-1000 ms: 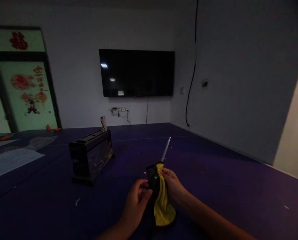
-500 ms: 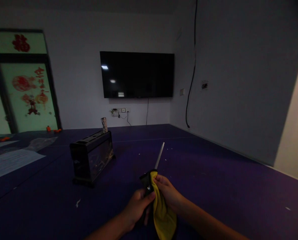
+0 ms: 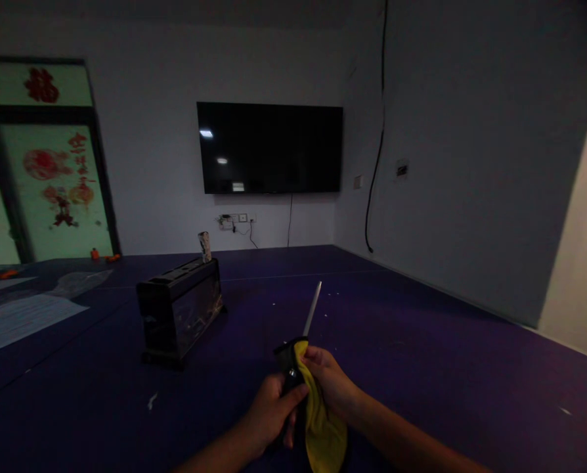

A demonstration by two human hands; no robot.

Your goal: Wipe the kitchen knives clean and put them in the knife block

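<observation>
A long, slim metal rod with a dark handle points up and away from me; it could be a sharpening steel or a narrow blade, I cannot tell which. My left hand is closed around its dark handle, thumb on top. A yellow cloth with a dark grey side is draped over the handle end and hangs down between my hands. With bent fingers, my right hand pinches the cloth near the base of the rod. The cloth hides part of the handle.
On the purple table stands a black knife block with a see-through side and one patterned handle sticking up. Printed paper and a clear plastic bag lie at left. Small white scraps dot the tabletop.
Both hands, the rod and the cloth have shifted very slightly. The grip of each hand looks the same.
</observation>
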